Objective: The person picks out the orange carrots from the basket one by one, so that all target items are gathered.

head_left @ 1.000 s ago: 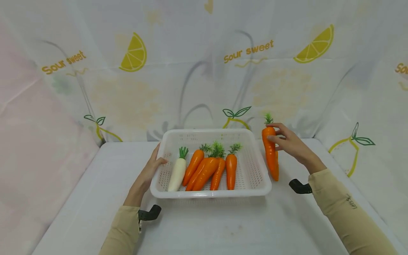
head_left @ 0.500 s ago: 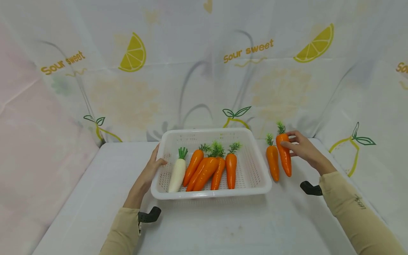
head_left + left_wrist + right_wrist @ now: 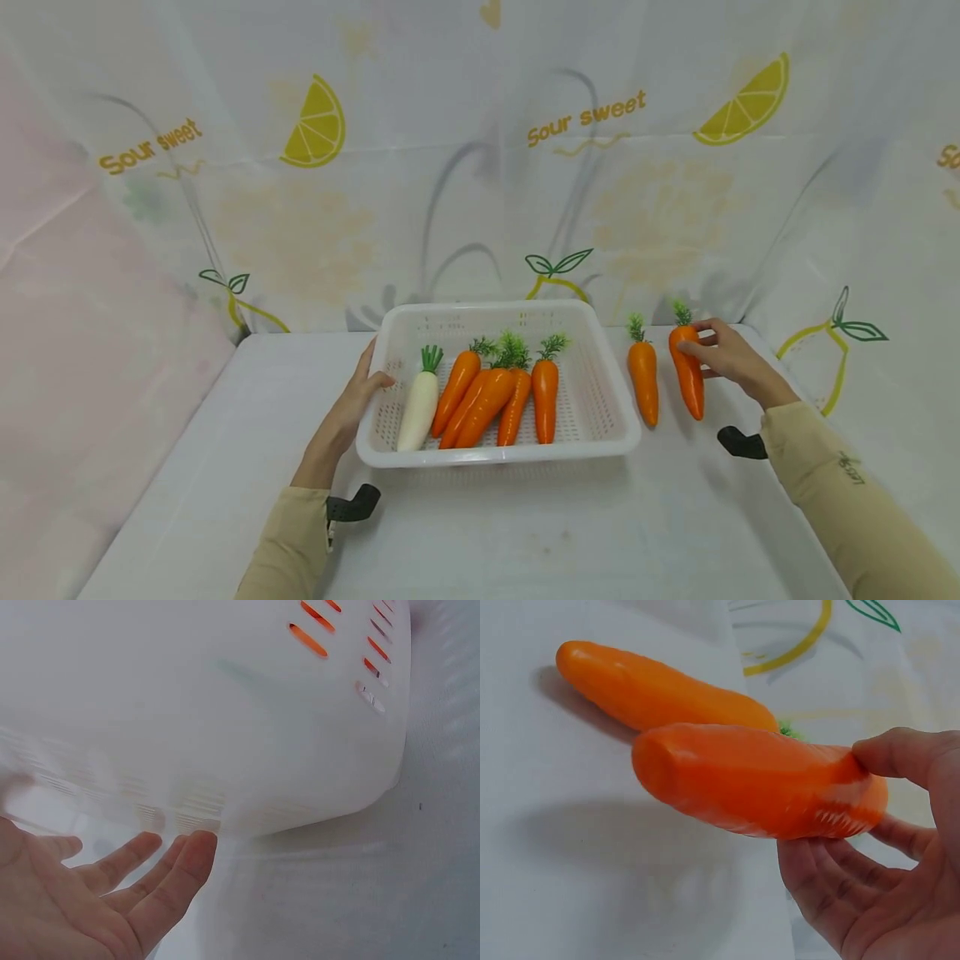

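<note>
I see red-orange on the held carrot (image 3: 692, 383) and a yellower orange on the loose carrot (image 3: 643, 379), both with green fronds (image 3: 681, 312). The slotted basket (image 3: 495, 457) is white, like the table (image 3: 480, 537); its piled carrots (image 3: 483, 408) are orange, its radish (image 3: 418, 411) white with green leaves (image 3: 431, 358). The pale backdrop (image 3: 420, 75) is printed with yellow lemon slices (image 3: 316, 129) and orange lettering (image 3: 587, 119). The right sleeve (image 3: 832, 492) is beige, with what looks like dark lettering (image 3: 851, 468).

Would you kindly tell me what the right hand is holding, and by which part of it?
The right hand holds a carrot by its thick upper end, just below the leaves.
</note>
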`<state>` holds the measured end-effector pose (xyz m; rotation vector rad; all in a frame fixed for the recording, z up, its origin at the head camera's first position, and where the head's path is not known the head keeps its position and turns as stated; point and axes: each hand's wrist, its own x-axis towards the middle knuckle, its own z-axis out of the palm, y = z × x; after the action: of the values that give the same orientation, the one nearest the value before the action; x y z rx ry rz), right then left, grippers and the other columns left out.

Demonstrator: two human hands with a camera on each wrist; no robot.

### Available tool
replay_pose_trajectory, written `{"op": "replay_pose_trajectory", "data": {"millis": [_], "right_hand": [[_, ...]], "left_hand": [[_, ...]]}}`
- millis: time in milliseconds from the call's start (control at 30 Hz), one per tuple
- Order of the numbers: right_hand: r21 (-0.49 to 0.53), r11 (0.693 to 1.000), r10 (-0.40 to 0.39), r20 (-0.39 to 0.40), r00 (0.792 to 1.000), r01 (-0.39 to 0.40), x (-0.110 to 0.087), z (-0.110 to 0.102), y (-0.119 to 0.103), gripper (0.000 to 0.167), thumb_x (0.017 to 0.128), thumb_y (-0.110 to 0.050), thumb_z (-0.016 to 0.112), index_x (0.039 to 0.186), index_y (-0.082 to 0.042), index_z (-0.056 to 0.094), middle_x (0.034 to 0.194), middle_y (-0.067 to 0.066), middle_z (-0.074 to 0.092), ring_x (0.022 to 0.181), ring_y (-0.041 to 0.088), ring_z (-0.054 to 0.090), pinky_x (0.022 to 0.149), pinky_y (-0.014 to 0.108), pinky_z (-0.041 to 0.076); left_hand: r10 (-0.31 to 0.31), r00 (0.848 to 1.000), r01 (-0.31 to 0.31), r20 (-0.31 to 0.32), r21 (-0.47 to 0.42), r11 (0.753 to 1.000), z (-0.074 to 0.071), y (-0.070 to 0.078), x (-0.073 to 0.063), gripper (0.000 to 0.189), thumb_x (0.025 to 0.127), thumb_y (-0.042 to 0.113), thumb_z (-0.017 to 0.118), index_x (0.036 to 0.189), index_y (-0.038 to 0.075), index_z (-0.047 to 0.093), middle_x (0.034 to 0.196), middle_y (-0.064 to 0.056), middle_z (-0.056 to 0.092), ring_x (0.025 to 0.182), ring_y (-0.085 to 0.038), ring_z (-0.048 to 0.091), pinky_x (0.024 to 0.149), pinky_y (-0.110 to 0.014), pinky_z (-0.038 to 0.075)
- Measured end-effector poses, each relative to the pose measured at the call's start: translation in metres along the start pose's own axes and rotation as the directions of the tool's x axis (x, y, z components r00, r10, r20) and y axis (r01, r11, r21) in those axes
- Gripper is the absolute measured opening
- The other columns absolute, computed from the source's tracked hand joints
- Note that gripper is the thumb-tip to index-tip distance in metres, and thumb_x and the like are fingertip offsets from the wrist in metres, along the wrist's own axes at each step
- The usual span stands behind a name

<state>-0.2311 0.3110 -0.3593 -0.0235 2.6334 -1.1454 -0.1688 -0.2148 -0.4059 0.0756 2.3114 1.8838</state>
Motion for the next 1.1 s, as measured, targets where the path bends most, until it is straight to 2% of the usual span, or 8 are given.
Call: {"op": "replay_pose_trajectory", "data": {"millis": [267,667,833,1100], "right_hand": [[-0.063,0.998,0.032,0.018,0.999,-0.030,0.010,0.004,0.018,0.074,0.095,-0.041,0.046,0.141,0.010,0.017,0.134,0.039,0.030,0.108,0.042,0.053,0.084,0.044,0.053],[-0.123,0.991,0.050,-0.015,0.999,-0.052,0.020,0.012,0.021,0.074,0.093,-0.042,0.050,0.138,0.010,0.023,0.131,0.040,0.036,0.106,0.044,0.053,0.078,0.040,0.054],[-0.146,0.987,0.065,-0.013,0.998,-0.067,0.024,0.014,0.022,0.073,0.093,-0.040,0.050,0.137,0.011,0.024,0.129,0.039,0.036,0.105,0.043,0.053,0.079,0.040,0.054],[-0.222,0.974,0.043,-0.003,0.999,-0.043,0.026,0.017,0.028,0.066,0.095,-0.034,0.047,0.134,0.014,0.025,0.128,0.042,0.037,0.106,0.047,0.051,0.082,0.045,0.050]], "left_hand": [[0.000,1.000,0.000,0.006,0.002,1.000,0.001,-0.001,-0.001,0.078,0.088,0.022,0.039,0.150,0.041,-0.006,0.159,-0.007,0.007,0.140,-0.039,0.022,0.102,-0.066,0.026],[-0.008,1.000,0.008,-0.007,0.003,1.000,0.000,-0.003,-0.001,0.080,0.088,0.022,0.040,0.150,0.039,-0.007,0.159,-0.008,0.006,0.140,-0.039,0.021,0.103,-0.066,0.025],[-0.012,1.000,0.012,-0.007,-0.005,1.000,0.001,-0.001,-0.001,0.080,0.087,0.022,0.040,0.150,0.040,-0.006,0.159,-0.006,0.006,0.140,-0.039,0.021,0.102,-0.066,0.026],[-0.013,1.000,0.013,-0.006,0.004,1.000,0.000,0.001,-0.002,0.081,0.087,0.022,0.040,0.150,0.038,-0.008,0.160,-0.007,0.003,0.142,-0.039,0.017,0.104,-0.067,0.023]]}}
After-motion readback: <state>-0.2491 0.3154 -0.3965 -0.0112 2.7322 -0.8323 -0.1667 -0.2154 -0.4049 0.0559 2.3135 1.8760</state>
